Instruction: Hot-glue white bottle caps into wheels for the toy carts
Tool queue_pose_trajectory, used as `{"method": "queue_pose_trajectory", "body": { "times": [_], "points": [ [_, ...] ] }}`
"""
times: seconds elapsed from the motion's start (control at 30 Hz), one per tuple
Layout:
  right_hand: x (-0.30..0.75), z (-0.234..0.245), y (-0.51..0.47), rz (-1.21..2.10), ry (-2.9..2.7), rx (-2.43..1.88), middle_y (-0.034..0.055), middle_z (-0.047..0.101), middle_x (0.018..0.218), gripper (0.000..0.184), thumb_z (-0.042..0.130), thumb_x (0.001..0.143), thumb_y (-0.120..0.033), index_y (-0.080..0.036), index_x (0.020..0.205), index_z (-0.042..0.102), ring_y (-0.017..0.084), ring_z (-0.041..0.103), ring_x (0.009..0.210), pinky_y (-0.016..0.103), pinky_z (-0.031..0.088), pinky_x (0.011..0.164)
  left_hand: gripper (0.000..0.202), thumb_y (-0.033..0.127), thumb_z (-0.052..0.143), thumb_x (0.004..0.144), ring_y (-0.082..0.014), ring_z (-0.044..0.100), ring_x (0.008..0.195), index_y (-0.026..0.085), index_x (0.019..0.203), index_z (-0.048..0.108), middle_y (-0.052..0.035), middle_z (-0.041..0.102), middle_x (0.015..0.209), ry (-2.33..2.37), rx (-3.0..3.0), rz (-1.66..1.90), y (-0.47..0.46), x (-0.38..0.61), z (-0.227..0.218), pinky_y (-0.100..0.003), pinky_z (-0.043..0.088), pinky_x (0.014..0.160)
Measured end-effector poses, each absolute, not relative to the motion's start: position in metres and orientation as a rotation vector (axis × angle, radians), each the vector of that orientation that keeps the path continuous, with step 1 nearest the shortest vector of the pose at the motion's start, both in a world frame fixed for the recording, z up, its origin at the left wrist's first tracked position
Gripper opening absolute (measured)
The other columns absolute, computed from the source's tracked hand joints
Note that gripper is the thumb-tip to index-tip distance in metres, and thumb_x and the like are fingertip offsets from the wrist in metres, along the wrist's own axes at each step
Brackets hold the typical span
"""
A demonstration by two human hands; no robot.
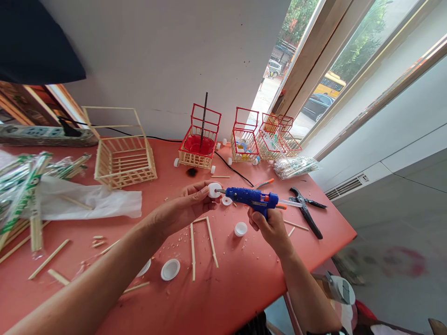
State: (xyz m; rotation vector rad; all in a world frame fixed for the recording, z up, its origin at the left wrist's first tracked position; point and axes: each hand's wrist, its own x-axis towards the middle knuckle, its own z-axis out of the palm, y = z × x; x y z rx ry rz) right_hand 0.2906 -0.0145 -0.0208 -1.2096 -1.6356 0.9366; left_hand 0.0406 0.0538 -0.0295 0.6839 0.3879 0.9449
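Observation:
My left hand pinches a round white plastic cap between thumb and fingers above the table. Wrapped round the handle of a blue hot glue gun is my right hand. The gun's metal nozzle points left and meets the cap's face, and a clear glue stick sticks out of its back. Below the hands lies a three-sided frame of thin wooden sticks. More white caps rest on the table, one a small cup and one a shallow lid.
A bare stick basket stands at the back left. Red-trimmed stick carts with white wheels line the wall. Black-handled cutters lie on the right. Wrapped chopsticks cover the left side. A black cable crosses the red table.

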Motion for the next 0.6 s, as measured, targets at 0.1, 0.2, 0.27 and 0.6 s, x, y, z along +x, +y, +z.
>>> {"method": "queue_pose_trajectory", "body": {
  "times": [0.1,0.2,0.27,0.6],
  "points": [
    [0.2911,-0.021,-0.0148,0.933,-1.637,-1.213,-0.0014,0.05,0.06,0.048,0.06,0.101,-0.058,-0.021,0.07,0.053,0.013,0.044,0.052,0.029,0.035,0.051,0.039,0.035,0.096,0.074,-0.0161,0.072,0.084,0.014,0.104,0.084,-0.0085,0.079,0.092,0.392,0.697,0.936,0.053,0.04,-0.0256,-0.023,0.061,0.073],
    [0.2914,-0.0202,-0.0151,0.924,-1.637,-1.222,-0.0015,0.05,0.06,0.048,0.059,0.101,-0.058,-0.021,0.071,0.053,0.013,0.044,0.052,0.029,0.034,0.052,0.039,0.035,0.097,0.073,-0.016,0.072,0.084,0.015,0.104,0.084,-0.0085,0.079,0.092,0.397,0.699,0.938,0.0529,0.0394,-0.0246,-0.023,0.061,0.073],
    [0.2915,-0.0201,-0.015,0.922,-1.635,-1.227,-0.0016,0.05,0.06,0.048,0.06,0.101,-0.058,-0.021,0.071,0.054,0.013,0.044,0.053,0.029,0.034,0.052,0.04,0.034,0.097,0.072,-0.0163,0.073,0.084,0.015,0.105,0.084,-0.0089,0.079,0.093,0.398,0.697,0.939,0.0532,0.0392,-0.0254,-0.023,0.061,0.074],
    [0.2913,-0.0224,-0.013,0.936,-1.604,-1.219,-0.0029,0.048,0.06,0.045,0.06,0.1,-0.054,-0.021,0.071,0.051,0.012,0.043,0.052,0.028,0.033,0.051,0.039,0.033,0.096,0.074,-0.0168,0.074,0.085,0.015,0.106,0.084,-0.0086,0.08,0.094,0.386,0.693,0.95,0.0543,0.0391,-0.028,-0.022,0.061,0.074]
  ]
}}
